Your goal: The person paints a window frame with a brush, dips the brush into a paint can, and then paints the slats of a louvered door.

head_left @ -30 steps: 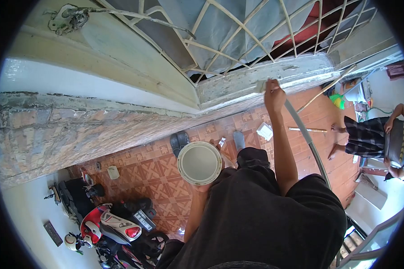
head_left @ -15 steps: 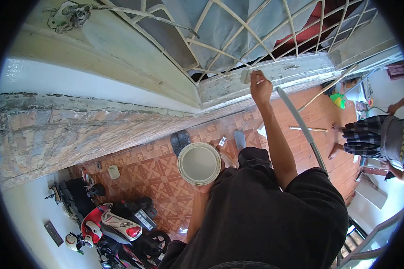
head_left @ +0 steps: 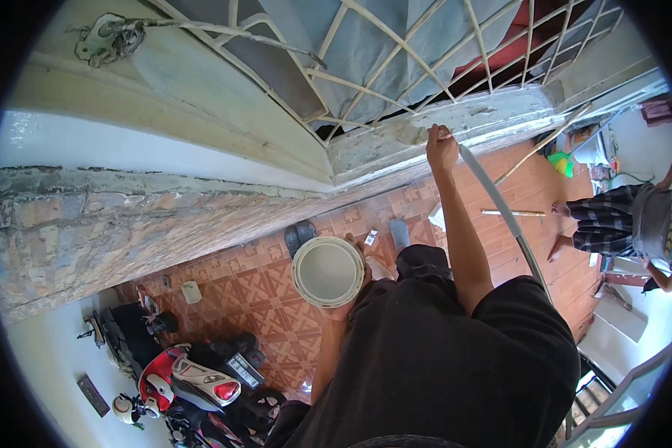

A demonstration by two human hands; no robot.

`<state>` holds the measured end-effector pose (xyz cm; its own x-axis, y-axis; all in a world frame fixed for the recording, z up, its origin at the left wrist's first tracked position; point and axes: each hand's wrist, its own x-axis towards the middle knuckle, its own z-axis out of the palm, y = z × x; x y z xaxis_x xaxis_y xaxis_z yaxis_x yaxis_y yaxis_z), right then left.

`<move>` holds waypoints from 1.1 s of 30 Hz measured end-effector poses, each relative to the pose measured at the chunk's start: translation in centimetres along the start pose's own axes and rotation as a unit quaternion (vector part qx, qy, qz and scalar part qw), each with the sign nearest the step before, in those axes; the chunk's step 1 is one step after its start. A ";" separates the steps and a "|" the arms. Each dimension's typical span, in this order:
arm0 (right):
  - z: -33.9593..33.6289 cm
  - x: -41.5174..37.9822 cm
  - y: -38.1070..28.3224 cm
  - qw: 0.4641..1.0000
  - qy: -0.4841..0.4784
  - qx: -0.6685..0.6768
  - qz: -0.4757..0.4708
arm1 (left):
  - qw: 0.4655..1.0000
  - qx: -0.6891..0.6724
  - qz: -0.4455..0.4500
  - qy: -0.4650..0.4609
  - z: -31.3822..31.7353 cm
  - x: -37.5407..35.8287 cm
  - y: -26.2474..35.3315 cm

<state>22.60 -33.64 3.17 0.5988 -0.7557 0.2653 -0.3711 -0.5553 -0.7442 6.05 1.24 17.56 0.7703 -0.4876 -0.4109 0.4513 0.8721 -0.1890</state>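
High above a tiled floor (head_left: 261,287), seen from the head camera looking straight down, a person works at a concrete ledge (head_left: 455,119) under a window grille (head_left: 396,52). At one o'clock the right hand (head_left: 440,145) presses a small pale tool, perhaps a brush (head_left: 413,134), against the ledge; its fingers are clamped round the handle, though the tool itself is too small to name surely. Near the centre the left hand (head_left: 343,310) grips a round white bucket (head_left: 327,271) from below, fingers curled on its rim; it appears to hold pale paint or filler. As a judgement, the ledge is partly coated: the stretch by the brush looks patchy grey, the strip toward three o'clock paler, and the bare brick band at nine o'clock untouched. Counted: one bucket, one brush, one long grey pole (head_left: 508,224) leaning at three o'clock, one pair of dark sandals (head_left: 300,235) at twelve, one red scooter (head_left: 183,373) at seven, and one other person (head_left: 635,224) bending at the far right edge.
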 end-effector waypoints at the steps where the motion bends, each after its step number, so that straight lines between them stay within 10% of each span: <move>1: 0.1 0.3 0.0 1.000 -0.006 0.011 -0.008 | 0.999 0.006 -0.001 -0.033 0.3 0.0 -0.1; 4: -1.9 0.8 -3.3 0.986 -0.018 0.156 0.061 | 0.999 -0.009 -0.018 -0.029 0.2 0.0 -0.1; 19: -4.0 -0.3 -5.3 0.991 0.052 -0.045 -0.118 | 0.995 0.095 -0.015 -0.011 -1.3 -0.4 0.4; 21: -4.5 -1.3 -5.7 0.993 0.019 -0.011 -0.113 | 0.944 0.325 0.056 0.019 -2.0 0.0 0.1; 24: -5.1 -2.7 -5.2 0.984 -0.052 0.168 -0.019 | 0.991 0.130 0.021 0.022 -1.7 -0.3 0.1; 27: -6.7 -3.6 -4.7 0.890 -0.098 0.404 0.188 | 1.000 -0.006 -0.017 0.011 -2.0 -0.4 0.8; 33: -10.5 -4.1 -3.5 0.492 -0.178 0.707 0.476 | 0.999 0.029 -0.018 0.028 -1.2 -0.6 0.7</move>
<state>13.99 -32.26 11.12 0.8112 -0.1916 -0.5525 0.1103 0.9780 -0.1773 5.35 2.21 16.65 0.7277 -0.5146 -0.4534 0.5053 0.8493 -0.1530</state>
